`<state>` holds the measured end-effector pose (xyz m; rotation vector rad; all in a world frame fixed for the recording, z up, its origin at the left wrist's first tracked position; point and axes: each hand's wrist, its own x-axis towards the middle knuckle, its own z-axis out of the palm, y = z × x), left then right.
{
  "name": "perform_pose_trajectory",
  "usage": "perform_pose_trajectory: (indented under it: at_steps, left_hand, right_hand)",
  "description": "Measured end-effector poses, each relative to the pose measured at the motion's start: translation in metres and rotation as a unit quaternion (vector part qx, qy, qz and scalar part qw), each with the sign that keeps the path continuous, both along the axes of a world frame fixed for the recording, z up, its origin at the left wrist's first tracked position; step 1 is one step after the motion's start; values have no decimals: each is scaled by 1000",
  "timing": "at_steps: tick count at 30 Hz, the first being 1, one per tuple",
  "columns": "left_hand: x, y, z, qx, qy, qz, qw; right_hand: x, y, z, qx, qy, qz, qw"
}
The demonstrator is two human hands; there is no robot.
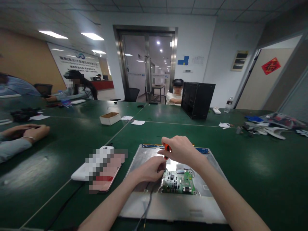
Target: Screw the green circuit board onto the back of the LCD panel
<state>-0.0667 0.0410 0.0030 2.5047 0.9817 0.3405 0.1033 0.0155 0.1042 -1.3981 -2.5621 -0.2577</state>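
Note:
My right hand (179,149) is closed round the orange and black handle of a screwdriver (166,147), held upright with its shaft pointing down. Below it, at the upper left corner of a green circuit board (178,182), my left hand (152,168) has its fingers curled in beside the shaft. What those fingers pinch, if anything, is hidden. The board lies on the back of a flat silver metal panel (207,208), which looks like a display panel. A blue circuit strip (202,150) runs along the panel's far edge. Dark cables (149,202) pass under my left wrist toward me.
A white device (81,170) and a pink phone (106,183) lie left of the panel. Further off are a small open box (110,118), papers (138,122), a black case (198,100) and scattered parts (260,126). A co-worker's hands (36,131) rest at left; other people sit around the table.

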Motion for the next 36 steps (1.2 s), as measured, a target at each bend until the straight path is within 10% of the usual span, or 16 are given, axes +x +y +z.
perform_pose_trajectory:
  at_steps: [36]
  left_hand:
    - [0,0,1,-8,-24,-29,999]
  right_hand:
    - [7,-7,2,-39,65,63,995]
